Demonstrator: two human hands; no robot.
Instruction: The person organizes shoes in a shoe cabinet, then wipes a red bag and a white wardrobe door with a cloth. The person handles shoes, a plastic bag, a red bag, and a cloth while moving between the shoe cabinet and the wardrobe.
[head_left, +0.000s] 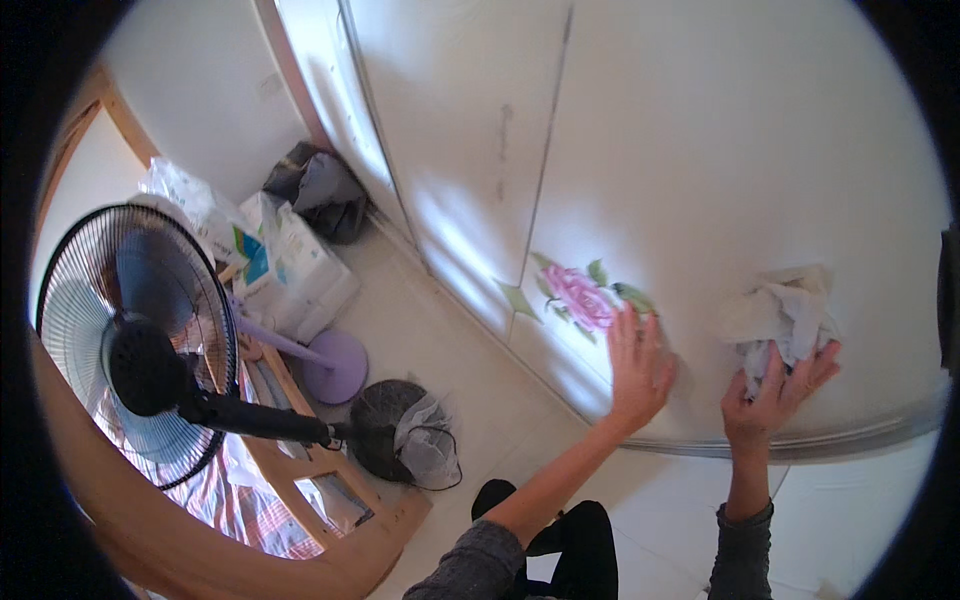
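Note:
A glossy white door panel (675, 150), probably of a wardrobe, stands before me. A pink rose with green leaves (581, 296) decorates its lower part. My left hand (637, 367) rests against the panel at the rose's right edge, with nothing in it. Farther right, my right hand (780, 382) presses a crumpled white cloth (787, 315) to the panel. The cloth bunches above my fingers and hides part of the surface. A thin dark seam (546, 165) separates this panel from the one at its left.
A standing fan (135, 352) with a black round base (375, 427) is at the left, beside a wooden bed frame (382, 532). Behind it are a lilac stand base (337, 367), plastic-wrapped paper packs (300, 262) and a dark grey bag (322, 191). A metal track (840, 442) runs below the panel.

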